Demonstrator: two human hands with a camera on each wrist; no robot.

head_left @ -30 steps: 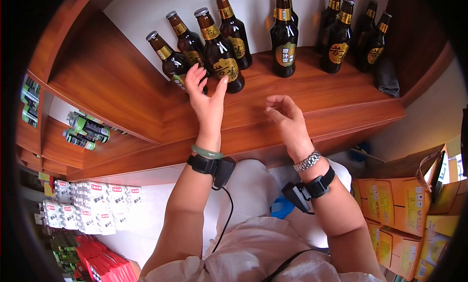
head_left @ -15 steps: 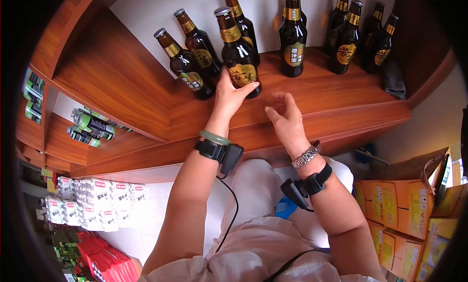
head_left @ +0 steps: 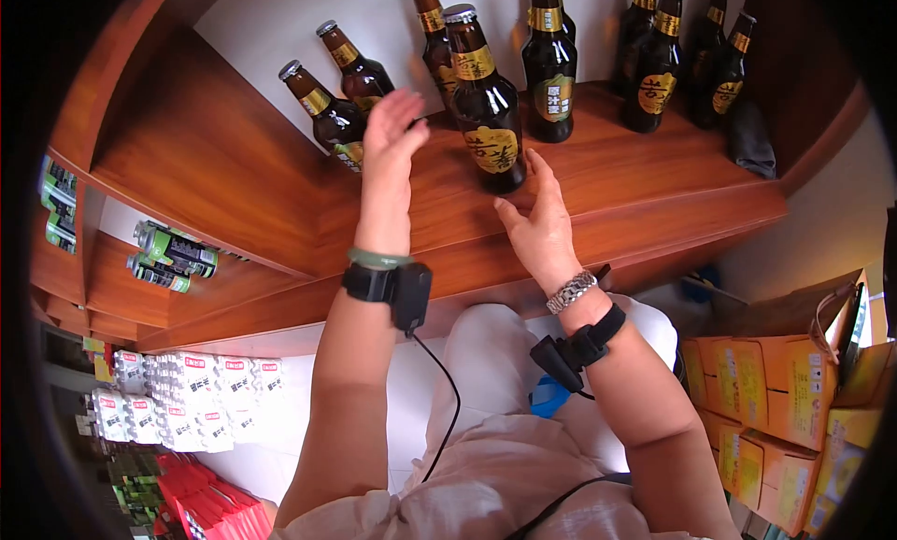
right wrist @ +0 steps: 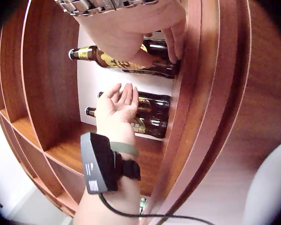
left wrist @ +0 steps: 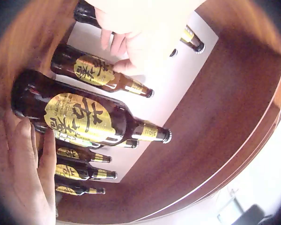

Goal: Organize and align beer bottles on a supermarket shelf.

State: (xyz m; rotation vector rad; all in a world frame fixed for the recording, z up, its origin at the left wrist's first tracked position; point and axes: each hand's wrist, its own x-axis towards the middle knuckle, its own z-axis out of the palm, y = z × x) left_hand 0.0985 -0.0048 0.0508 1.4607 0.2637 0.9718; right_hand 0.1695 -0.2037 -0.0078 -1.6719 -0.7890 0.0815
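Note:
On the wooden shelf, a dark brown beer bottle [head_left: 491,138] with a gold label and gold neck band stands upright, nearest the front edge. My right hand [head_left: 545,227] is at its lower right side, fingers extended beside the base and thumb in front. The left hand [head_left: 392,143] has its fingers spread loosely and holds nothing. It overlaps two beer bottles at the left, one in front [head_left: 327,115] and one behind [head_left: 360,68]. Another bottle [head_left: 433,45] stands behind the front one. In the left wrist view the right fingers [left wrist: 49,154] lie close along the front bottle [left wrist: 79,112].
A bottle with a white-lettered label [head_left: 551,82] stands just behind on the right. Several more bottles [head_left: 654,82] and a dark cloth-like item [head_left: 750,148] are farther right. Side compartments hold green-and-black cans [head_left: 177,250]. Yellow cartons [head_left: 747,376] are stacked at the lower right.
The left hand reached the gold-label bottle, gripped it low, moved it rightward and forward, then let go and drew back left. My right hand has come up beside that bottle.

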